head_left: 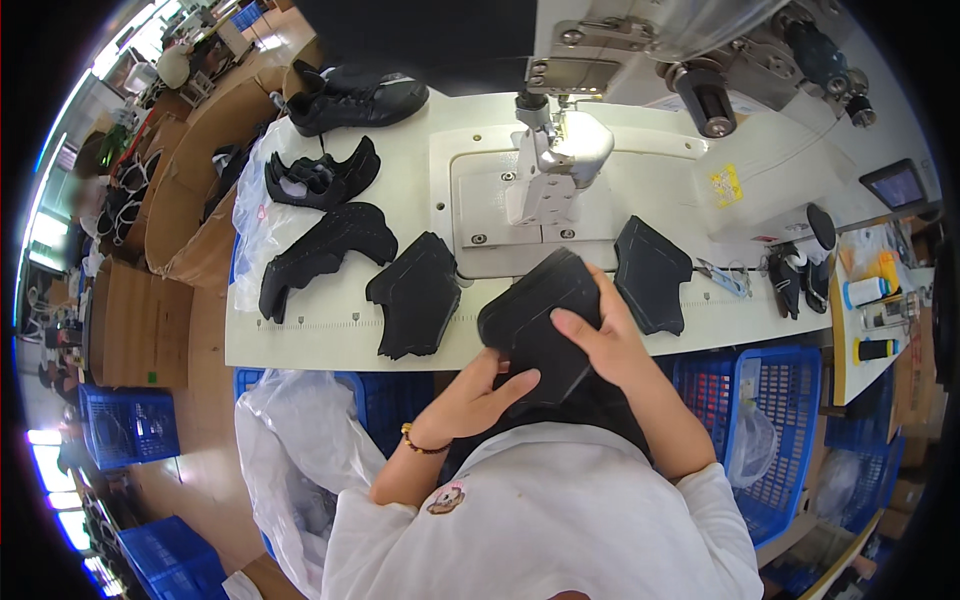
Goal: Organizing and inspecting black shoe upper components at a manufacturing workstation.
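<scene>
Between my two hands is a stack of black shoe upper pieces [545,310], held over the table's front edge below the sewing machine [560,160]. My left hand [490,392] grips its lower left side, thumb on top and the other fingers partly hidden beneath. My right hand [612,335] closes on the right side, its thumb lying across the top face. To the left lies a similar black stack [418,298], and to the right another black stack [652,275]. Curved black upper pieces [330,245] rest farther left.
Black shoes [360,102] and folded black uppers [325,175] stand at the back left of the white table [300,345]. Thread snips [722,278] lie at the right. Blue crates [770,440] and a plastic bag [290,450] are below the front edge. Thread spools [875,349] sit far right.
</scene>
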